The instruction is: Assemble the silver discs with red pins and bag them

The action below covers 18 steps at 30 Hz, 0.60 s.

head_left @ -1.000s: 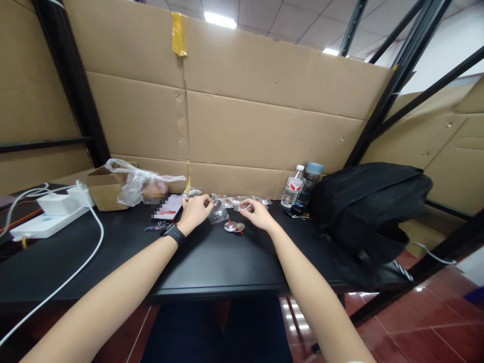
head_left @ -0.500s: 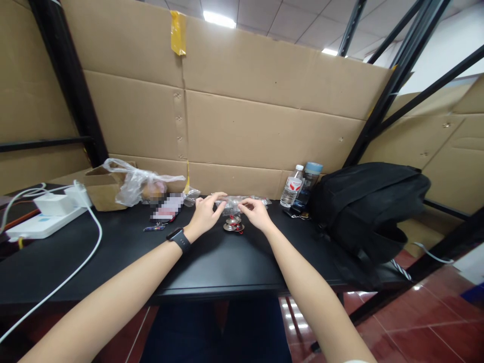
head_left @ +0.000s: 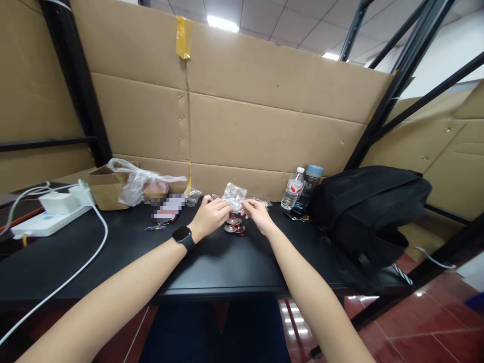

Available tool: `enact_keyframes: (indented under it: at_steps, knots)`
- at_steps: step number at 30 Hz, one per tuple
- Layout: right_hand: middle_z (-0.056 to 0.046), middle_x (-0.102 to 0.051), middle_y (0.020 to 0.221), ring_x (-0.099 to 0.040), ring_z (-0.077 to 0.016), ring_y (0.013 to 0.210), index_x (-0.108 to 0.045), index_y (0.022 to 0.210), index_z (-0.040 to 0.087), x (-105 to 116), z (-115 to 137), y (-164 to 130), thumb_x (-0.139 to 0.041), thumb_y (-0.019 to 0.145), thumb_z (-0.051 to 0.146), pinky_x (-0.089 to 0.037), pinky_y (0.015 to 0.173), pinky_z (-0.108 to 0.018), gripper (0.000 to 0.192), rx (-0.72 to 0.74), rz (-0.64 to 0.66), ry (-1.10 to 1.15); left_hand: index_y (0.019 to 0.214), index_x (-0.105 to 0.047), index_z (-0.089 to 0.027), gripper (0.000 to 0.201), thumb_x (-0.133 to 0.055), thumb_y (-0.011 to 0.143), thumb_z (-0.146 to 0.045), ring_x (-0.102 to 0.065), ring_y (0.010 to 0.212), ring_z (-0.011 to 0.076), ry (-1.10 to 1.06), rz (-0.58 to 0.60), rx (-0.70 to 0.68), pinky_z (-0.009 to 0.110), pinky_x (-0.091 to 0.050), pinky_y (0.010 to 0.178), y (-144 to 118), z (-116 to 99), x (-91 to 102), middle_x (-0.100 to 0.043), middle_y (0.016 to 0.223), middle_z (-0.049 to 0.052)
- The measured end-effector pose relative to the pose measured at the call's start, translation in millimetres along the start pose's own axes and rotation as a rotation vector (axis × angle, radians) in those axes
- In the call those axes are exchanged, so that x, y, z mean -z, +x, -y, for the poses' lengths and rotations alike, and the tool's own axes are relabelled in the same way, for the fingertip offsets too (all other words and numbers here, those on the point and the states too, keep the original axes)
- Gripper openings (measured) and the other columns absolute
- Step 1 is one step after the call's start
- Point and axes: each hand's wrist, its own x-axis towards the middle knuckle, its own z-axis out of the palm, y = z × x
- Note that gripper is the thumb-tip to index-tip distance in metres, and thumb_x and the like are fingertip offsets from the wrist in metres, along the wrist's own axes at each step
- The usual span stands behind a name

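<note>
At the left hand [head_left: 212,216], bent fingers close together beside the clear plastic bag [head_left: 235,193]; cannot tell if pinching it or only resting there. Could bump the shiny metal discs [head_left: 230,229] by dropping too low. Between both hands, just on the near side of the bag, those discs, bunched in a small heap; could slide or tip over from one little knock. At the right hand [head_left: 257,214], fingertips pressed together, seemingly pinching the bag's edge; could rip thin plastic by pulling too hard. Below, a smooth, shiny black table [head_left: 227,262], with a white power strip [head_left: 45,224] on the left, next a cardboard box [head_left: 108,195], next a knotted plastic bag [head_left: 130,187], and on the right a water bottle [head_left: 292,190], a blue-capped bottle [head_left: 310,184] and a big black backpack [head_left: 370,212]. Behind, a tall cardboard wall [head_left: 264,126]; far above, a bright ceiling lamp [head_left: 223,23]; at near right, red floor tiles [head_left: 427,322].
</note>
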Motion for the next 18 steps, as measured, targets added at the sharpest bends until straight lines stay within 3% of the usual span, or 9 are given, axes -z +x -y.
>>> enact_keyframes:
  at_steps: [5,10,14,18]
  knots:
    - [-0.007,-0.073,0.098,-0.065,-0.0201,0.088,-0.072,0.097,0.019,18.2,-21.2,10.0,-0.056,0.091,0.034,-0.049,0.085,-0.034,0.022,0.157,-0.025,-0.5,0.102,-0.07,-0.023,0.025,-0.045,0.099,-0.021,-0.062,0.107,0.0273,0.116,-0.026,0.319,0.049,-0.027,0.097,-10.7,56.2,2.8,-0.075,0.11,0.01]
    - [-0.008,-0.07,0.115,-0.062,-0.0235,0.111,-0.072,0.101,0.021,33.3,-34.1,14.3,-0.059,0.088,0.021,-0.043,0.101,-0.04,0.019,0.198,-0.032,-0.759,0.096,-0.069,-0.022,0.027,-0.043,0.094,-0.019,-0.058,0.115,0.0319,0.196,0.22,0.515,0.054,-0.026,0.099,-37.4,103.6,-3.9,-0.075,0.109,0.013]
    - [-0.008,-0.069,0.126,-0.059,-0.0258,0.12,-0.071,0.111,0.023,34.7,-33.5,12.1,-0.06,0.088,0.021,-0.04,0.106,-0.044,0.025,0.087,0.051,-0.882,0.108,-0.07,-0.022,0.032,-0.042,0.092,-0.022,-0.05,0.125,0.0349,0.26,0.409,0.55,0.057,-0.028,0.098,-48.5,108.1,-13.8,-0.07,0.123,0.015]
    - [-0.008,-0.06,0.142,-0.05,-0.0299,0.133,-0.064,0.128,0.026,31.2,-28.3,6.5,-0.062,0.088,0.027,-0.035,0.109,-0.05,0.04,-0.015,0.143,-1.003,0.106,-0.074,-0.022,0.041,-0.037,0.096,-0.037,-0.047,0.124,0.0394,0.241,0.469,0.569,0.063,-0.027,0.098,-47.8,100.9,-20.0,-0.068,0.126,0.018]
